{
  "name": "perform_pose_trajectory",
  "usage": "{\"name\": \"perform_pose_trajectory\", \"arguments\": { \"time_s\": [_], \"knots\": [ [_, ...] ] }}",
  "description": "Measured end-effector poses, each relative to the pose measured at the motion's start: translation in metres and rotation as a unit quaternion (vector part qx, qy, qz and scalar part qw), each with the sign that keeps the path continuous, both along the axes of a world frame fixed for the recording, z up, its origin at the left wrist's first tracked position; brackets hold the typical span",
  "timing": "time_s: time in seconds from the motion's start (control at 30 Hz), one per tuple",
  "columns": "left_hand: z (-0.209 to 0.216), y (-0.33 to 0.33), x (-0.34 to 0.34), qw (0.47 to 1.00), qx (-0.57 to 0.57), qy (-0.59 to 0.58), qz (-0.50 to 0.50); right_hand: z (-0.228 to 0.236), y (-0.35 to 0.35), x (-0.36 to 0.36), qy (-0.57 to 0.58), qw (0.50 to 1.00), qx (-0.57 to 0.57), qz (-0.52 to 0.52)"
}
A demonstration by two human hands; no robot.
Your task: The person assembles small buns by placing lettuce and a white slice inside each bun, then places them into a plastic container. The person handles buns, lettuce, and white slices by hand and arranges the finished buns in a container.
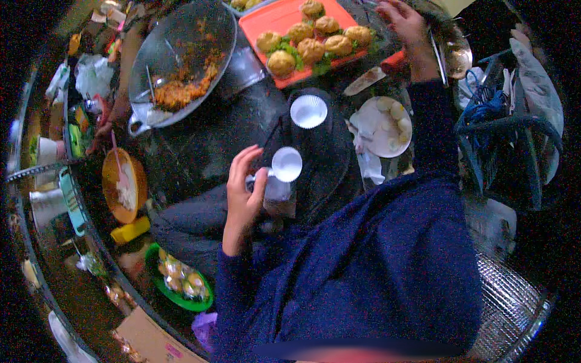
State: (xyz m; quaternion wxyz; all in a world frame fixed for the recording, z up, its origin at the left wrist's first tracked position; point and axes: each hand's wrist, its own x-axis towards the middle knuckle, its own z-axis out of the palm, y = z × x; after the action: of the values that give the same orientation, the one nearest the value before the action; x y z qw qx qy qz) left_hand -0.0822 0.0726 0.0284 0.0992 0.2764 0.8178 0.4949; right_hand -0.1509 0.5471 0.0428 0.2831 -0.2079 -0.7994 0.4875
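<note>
My left hand (243, 192) is raised over my lap, thumb and fingers spread apart. Beside its fingertips is a small white fluted paper cup (287, 164), just above a clear plastic packet (279, 189); whether the thumb touches the cup I cannot tell. A second white paper cup (308, 111) lies farther off on a dark surface. My right hand (404, 23) reaches to the far right with fingers stretched out, next to an orange tray (257, 25). On that tray are several golden fried pastries (310, 51) with green leaves. Nothing shows in either hand.
A large metal pan (227, 36) of orange shredded filling stands far left. Near my right forearm lie a red-handled knife (366, 80) and a white plate (378, 142) with pale pieces. Leftward are another person's arm (125, 72), an orange bowl (140, 181) and a green basket (158, 284).
</note>
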Motion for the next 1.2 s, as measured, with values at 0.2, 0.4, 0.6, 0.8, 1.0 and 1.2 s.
{"name": "perform_pose_trajectory", "arguments": {
  "time_s": [0.2, 0.4, 0.6, 0.8, 1.0, 1.2],
  "knots": [
    [-0.029, 0.028, -0.022, 0.974, -0.130, 0.161, -0.093, -0.014, -0.119, 0.133, 0.009, 0.996, 0.068, 0.055],
    [-0.033, 0.033, -0.032, 0.964, -0.183, 0.137, -0.134, -0.064, -0.159, 0.220, -0.207, 0.976, -0.057, -0.025],
    [-0.033, 0.037, -0.034, 0.963, -0.208, 0.107, -0.130, -0.084, -0.105, 0.249, -0.241, 0.935, 0.218, -0.141],
    [-0.031, 0.038, -0.034, 0.961, -0.205, 0.136, -0.126, -0.104, -0.082, 0.256, -0.340, 0.912, 0.189, -0.130],
    [-0.028, 0.038, -0.038, 0.971, -0.179, 0.132, -0.091, -0.122, -0.080, 0.237, -0.357, 0.908, 0.174, -0.132],
    [-0.029, 0.041, -0.032, 0.983, -0.141, 0.076, -0.086, -0.136, -0.094, 0.227, -0.465, 0.855, 0.200, -0.109]
  ]
}}
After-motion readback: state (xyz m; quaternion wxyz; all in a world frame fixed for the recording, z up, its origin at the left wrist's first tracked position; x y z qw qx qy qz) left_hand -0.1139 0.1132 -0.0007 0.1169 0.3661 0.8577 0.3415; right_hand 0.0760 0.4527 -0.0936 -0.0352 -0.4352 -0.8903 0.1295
